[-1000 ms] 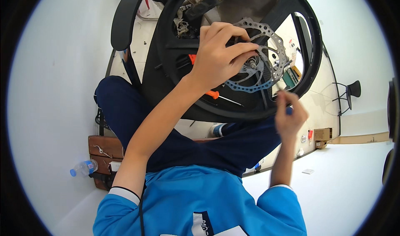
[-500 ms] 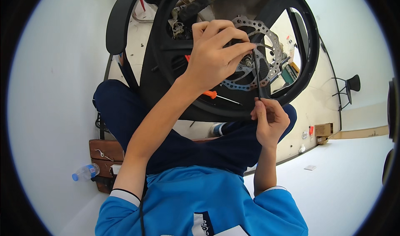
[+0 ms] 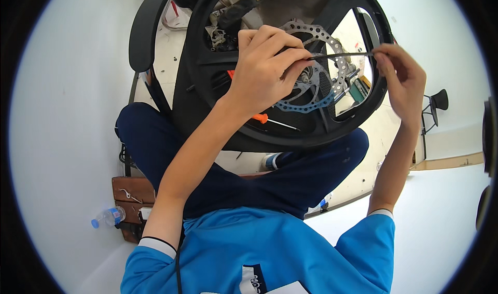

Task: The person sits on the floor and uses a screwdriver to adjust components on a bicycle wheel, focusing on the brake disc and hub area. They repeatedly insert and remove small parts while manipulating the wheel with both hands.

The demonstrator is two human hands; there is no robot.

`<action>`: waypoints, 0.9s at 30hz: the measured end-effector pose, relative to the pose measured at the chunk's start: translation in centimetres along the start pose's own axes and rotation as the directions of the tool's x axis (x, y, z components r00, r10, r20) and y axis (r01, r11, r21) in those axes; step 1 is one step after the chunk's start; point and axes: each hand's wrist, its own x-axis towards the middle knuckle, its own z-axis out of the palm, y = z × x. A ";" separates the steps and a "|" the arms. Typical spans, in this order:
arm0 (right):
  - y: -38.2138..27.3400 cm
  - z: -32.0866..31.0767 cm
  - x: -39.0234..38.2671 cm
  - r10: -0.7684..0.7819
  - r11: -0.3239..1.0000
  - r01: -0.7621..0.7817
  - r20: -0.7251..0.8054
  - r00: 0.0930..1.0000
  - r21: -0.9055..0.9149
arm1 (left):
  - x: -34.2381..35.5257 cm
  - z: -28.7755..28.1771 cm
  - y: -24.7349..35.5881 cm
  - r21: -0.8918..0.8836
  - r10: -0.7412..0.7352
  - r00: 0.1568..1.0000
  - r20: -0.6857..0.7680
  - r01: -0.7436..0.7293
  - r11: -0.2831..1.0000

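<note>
A black spoked wheel (image 3: 326, 134) lies on a black chair seat, with a drilled metal brake disc (image 3: 337, 84) at its hub. My left hand (image 3: 267, 71) is closed over the disc, pinching one end of a thin dark rod (image 3: 340, 54); the hub bolts beneath are partly hidden. My right hand (image 3: 402, 79) pinches the rod's other end by the wheel's right rim, so it lies almost level across the disc. An orange-handled screwdriver (image 3: 261, 117) lies below the disc, left of centre.
The chair's armrest (image 3: 148, 24) stands at left. Dirty metal parts (image 3: 215, 35) show inside the wheel's upper left. A plastic bottle (image 3: 106, 218) and a brown wooden piece (image 3: 129, 185) are at lower left. A black chair (image 3: 436, 102) stands far right.
My right hand has moved up and to the right, swinging the rod from upright to almost level. My left hand has stayed over the disc with only a slight shift.
</note>
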 end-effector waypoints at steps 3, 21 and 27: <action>-0.4 -0.7 3.0 -0.089 0.992 0.097 0.102 0.991 -0.075 | 0.0 0.0 -0.1 0.005 -0.005 1.000 0.012 0.004 1.000; 4.0 0.1 -3.7 0.217 0.975 -0.222 0.150 0.965 0.015 | 0.2 -0.1 -0.8 -0.022 0.059 0.996 0.071 -0.057 0.998; -2.4 12.9 -12.7 0.440 0.823 -0.359 -0.093 0.893 0.441 | 0.3 -0.7 -1.0 0.015 0.051 0.994 0.102 -0.052 0.999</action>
